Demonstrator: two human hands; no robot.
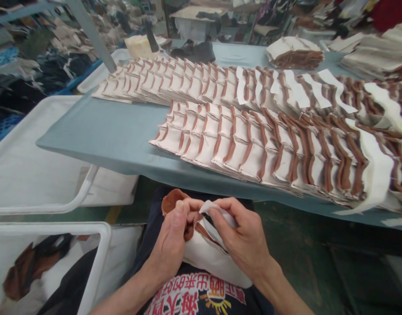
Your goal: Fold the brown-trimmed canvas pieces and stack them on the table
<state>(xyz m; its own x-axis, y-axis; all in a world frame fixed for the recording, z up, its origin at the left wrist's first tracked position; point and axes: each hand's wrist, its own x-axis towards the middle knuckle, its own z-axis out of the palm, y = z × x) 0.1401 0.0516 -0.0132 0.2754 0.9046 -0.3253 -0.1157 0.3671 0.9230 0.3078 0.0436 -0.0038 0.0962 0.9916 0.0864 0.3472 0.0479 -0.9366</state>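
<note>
Over my lap, my left hand (174,232) and my right hand (242,234) both grip one sewn piece (202,251) of off-white fabric with brown leather-like material. Thumb and fingers of my left hand close on its brown edge. A brown flap (173,200) of it sticks out past the left fingers. My right hand pinches a white edge of the same piece near an opening lined in brown. Part of the piece is hidden behind the fingers.
On the blue-grey table (89,127) ahead lie long overlapping rows of similar pieces (214,135). White strips (375,175) cross the right part. White bins (102,253) stand at the left, one holding brown, black and white scraps (33,262). A stack (294,52) sits farther back.
</note>
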